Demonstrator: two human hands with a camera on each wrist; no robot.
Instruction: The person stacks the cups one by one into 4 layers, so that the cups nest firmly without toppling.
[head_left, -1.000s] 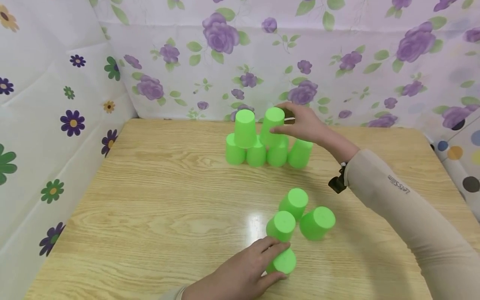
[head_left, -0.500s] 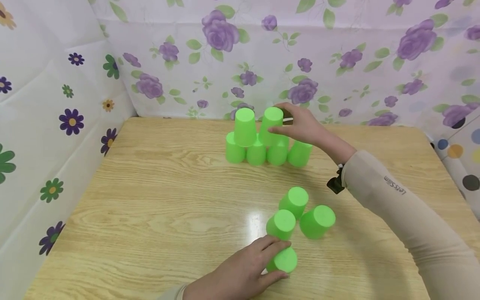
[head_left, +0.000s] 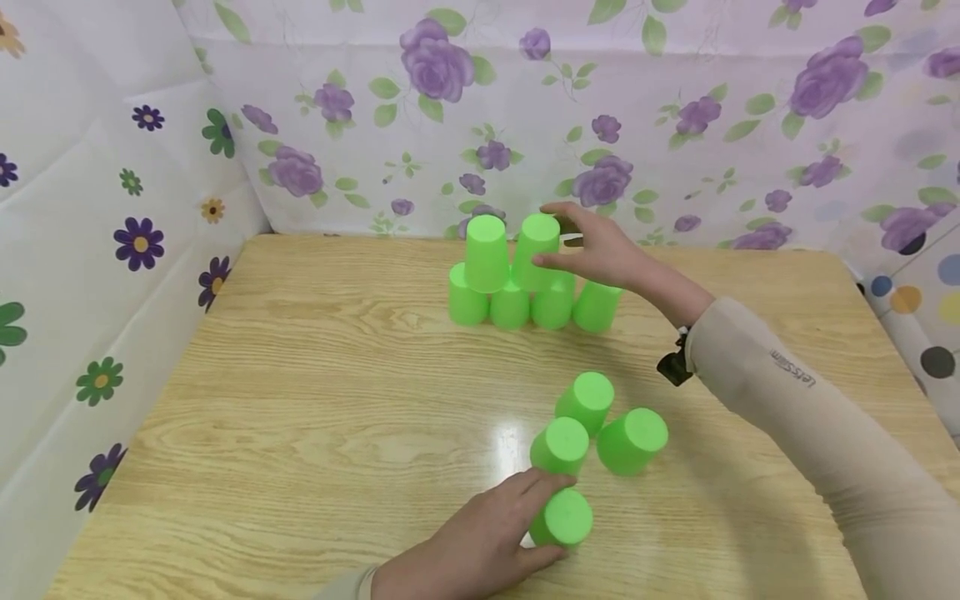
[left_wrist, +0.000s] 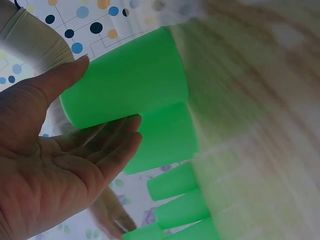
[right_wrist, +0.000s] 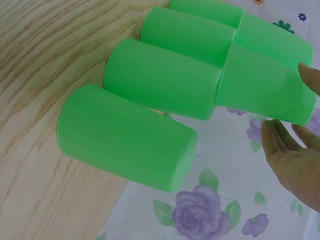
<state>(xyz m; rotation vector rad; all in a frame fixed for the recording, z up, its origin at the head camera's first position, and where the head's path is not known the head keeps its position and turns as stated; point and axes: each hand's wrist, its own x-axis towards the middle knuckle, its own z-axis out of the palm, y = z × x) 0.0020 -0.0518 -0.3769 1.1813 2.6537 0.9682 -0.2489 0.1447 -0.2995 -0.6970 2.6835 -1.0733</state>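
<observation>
Several upside-down green plastic cups stand in a row at the back of the table, the rightmost cup (right_wrist: 127, 137) on its end. On this row sit two more, a left upper cup (head_left: 487, 254) and a right upper cup (head_left: 537, 250). My right hand (head_left: 606, 246) has its thumb in front of the right upper cup and its fingers behind. In the right wrist view the fingertips (right_wrist: 272, 125) lie right at the cup's side. Near the front, my left hand (head_left: 480, 533) curves its thumb and fingers around the nearest cup (left_wrist: 130, 77).
Beyond the left hand stand three more upturned cups: a middle cup (head_left: 559, 446), a farther cup (head_left: 585, 402) and a right cup (head_left: 632, 442). Floral sheeting (head_left: 375, 125) hangs behind the wooden table (head_left: 315, 375), with patterned sheets at both sides.
The right upper cup has shifted slightly left with my right hand. My left fingers have drawn back a little, so more of the nearest cup shows. The other cups stay put.
</observation>
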